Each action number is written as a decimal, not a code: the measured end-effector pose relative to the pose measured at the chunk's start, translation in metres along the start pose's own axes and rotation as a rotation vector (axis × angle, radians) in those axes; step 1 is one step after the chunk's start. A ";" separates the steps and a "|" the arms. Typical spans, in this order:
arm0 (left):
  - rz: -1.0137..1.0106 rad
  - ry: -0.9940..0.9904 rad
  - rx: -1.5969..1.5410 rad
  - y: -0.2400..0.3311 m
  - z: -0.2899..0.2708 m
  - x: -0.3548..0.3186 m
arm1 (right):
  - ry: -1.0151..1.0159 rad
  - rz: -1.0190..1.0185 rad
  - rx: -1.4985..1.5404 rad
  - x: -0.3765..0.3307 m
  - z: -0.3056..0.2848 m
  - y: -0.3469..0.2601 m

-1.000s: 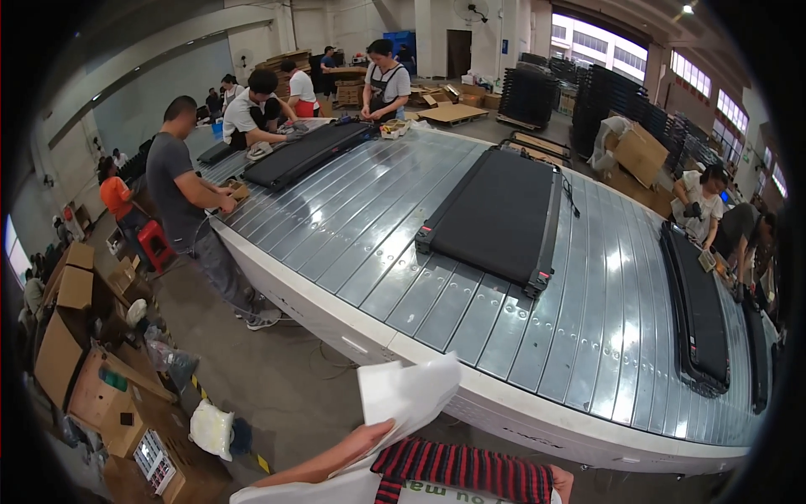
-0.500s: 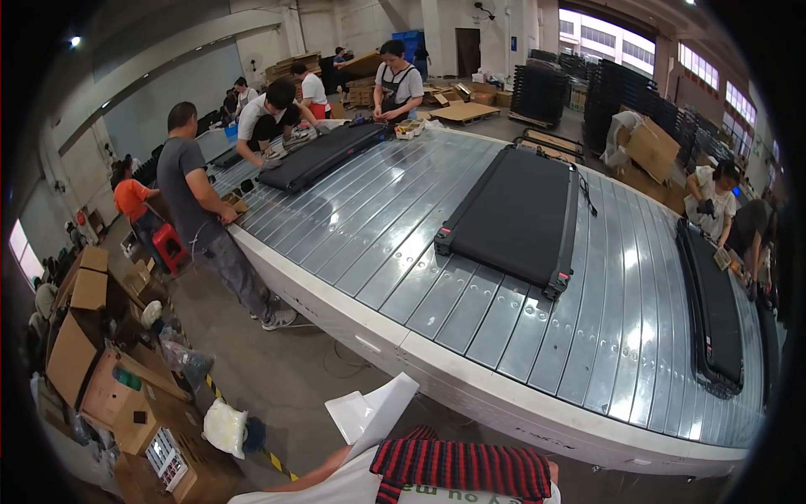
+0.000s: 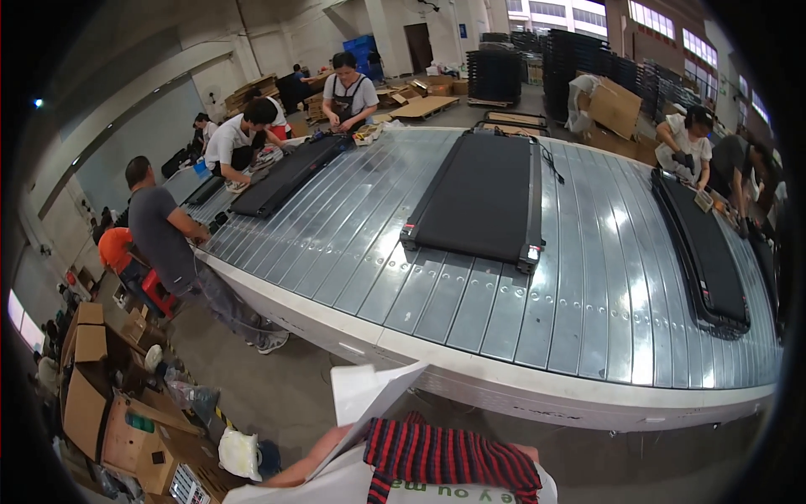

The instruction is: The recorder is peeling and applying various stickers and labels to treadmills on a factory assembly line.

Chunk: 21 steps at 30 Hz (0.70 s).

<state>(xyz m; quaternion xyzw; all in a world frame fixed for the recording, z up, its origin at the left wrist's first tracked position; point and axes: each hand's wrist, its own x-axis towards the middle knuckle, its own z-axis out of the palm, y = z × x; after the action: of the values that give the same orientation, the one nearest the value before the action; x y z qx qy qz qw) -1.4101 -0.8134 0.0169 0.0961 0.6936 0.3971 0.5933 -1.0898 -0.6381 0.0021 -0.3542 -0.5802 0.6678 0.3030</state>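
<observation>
Head view: the person's left arm (image 3: 306, 460) rises from the lower edge, carrying white paper sheets (image 3: 363, 395) just short of the conveyor's near rim (image 3: 537, 391). The hand itself is hidden behind the sheets, so its grip cannot be told; the right hand is out of view. Carrying the sheets well would call for a flat, steady hold. A black treadmill (image 3: 480, 197) lies mid-belt, well apart; open floor (image 3: 252, 395) lies left, with cartons (image 3: 92, 395) beyond.
</observation>
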 end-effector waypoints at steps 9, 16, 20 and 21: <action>0.283 -0.212 0.167 0.009 0.039 0.073 | 0.010 -0.010 0.201 -0.020 -0.049 0.010; 0.223 -0.112 -0.059 0.032 0.063 0.053 | -0.222 0.342 0.015 0.050 -0.031 0.004; 0.138 -0.039 -0.187 0.058 0.069 0.029 | -0.813 0.064 -0.096 0.101 0.035 0.038; 0.088 -0.013 -0.255 0.072 0.073 0.017 | -0.821 0.066 -0.100 0.108 0.040 0.039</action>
<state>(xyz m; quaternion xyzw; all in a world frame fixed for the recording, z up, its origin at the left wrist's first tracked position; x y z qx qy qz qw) -1.3731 -0.7231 0.0541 0.0529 0.6289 0.5071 0.5870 -1.1835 -0.5784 -0.0466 -0.0912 -0.6730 0.7340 0.0073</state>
